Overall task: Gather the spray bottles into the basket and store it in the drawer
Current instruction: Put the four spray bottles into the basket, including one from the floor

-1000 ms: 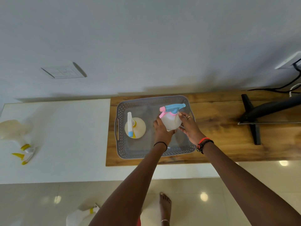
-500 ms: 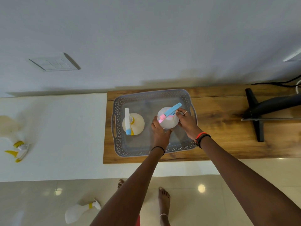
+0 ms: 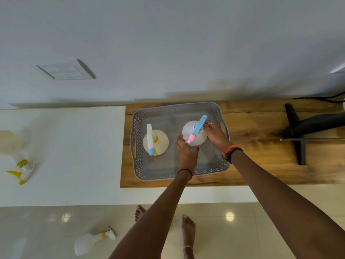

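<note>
Lowered since the earlier frame, the pink-and-blue spray bottle (image 3: 194, 135) now stands upright inside the basket (image 3: 214, 113). Left hand (image 3: 186, 152) and right hand (image 3: 214, 135) both grip its body.

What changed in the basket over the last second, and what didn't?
Both hands, left and right, lowered the pink-and-blue spray bottle upright into the grey basket, still gripping it. The yellow-collared bottle inside stayed put, as did the bottles on the counter and floor.
</note>
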Motion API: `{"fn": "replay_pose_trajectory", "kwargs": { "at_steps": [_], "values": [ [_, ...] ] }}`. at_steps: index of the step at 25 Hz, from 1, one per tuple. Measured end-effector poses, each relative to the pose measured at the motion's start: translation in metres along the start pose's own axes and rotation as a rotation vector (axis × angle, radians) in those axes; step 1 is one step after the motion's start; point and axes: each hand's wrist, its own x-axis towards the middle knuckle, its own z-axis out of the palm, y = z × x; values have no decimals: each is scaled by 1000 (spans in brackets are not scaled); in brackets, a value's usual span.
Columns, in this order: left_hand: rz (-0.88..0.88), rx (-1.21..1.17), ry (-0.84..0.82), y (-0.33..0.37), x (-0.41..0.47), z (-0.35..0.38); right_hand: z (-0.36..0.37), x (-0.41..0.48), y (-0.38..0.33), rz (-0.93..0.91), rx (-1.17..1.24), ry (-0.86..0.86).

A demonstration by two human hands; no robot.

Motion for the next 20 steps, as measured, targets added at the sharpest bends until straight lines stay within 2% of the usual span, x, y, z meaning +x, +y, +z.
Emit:
{"fn": "replay_pose_trajectory", "kwargs": {
  "at_steps": [3,5,7,9,11,14,17,20],
  "values": [
    [-17,-20,-25,0,-3,-4,2,0,0,1,-1,33],
    [-39,-26,-37,-4,-9,-8,4,-3,5,41,41,132],
    [-73,-42,-19,-11,-20,-15,9,-12,13,182,88,327],
    [-117,-56,28,-21,-33,-25,21,-32,25,354,297,456],
    [-179,-104,87,-36,-45,-37,40,-55,39,471,470,402],
    [-286,-175,184,-52,-54,-61,76,-76,37,516,627,189],
    [-344,-265,276,-53,-46,-86,107,-74,16,477,625,60],
    [-325,-307,357,-44,-27,-105,129,-66,-7,429,587,-6]
  ]
}}
